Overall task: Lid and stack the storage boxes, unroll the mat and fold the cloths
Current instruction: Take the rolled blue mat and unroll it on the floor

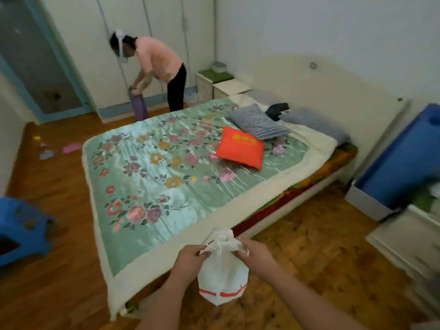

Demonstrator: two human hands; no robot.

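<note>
A white plastic bag (222,279) with a red stripe hangs in front of me, above the floor near the bed's front corner. My left hand (190,258) pinches the bag's gathered top on the left, and my right hand (254,254) pinches it on the right. A rolled purple mat (139,108) stands upright on the floor at the far side of the bed, held at its top by another person (157,67) in a pink shirt who bends over it.
A bed (166,167) with a green floral cover fills the middle, with an orange cushion (240,146) and grey striped pillows (259,122) on it. A blue plastic stool (23,229) stands at the left. Blue and white boxes (402,167) sit at the right. Small items lie on the wooden floor far left.
</note>
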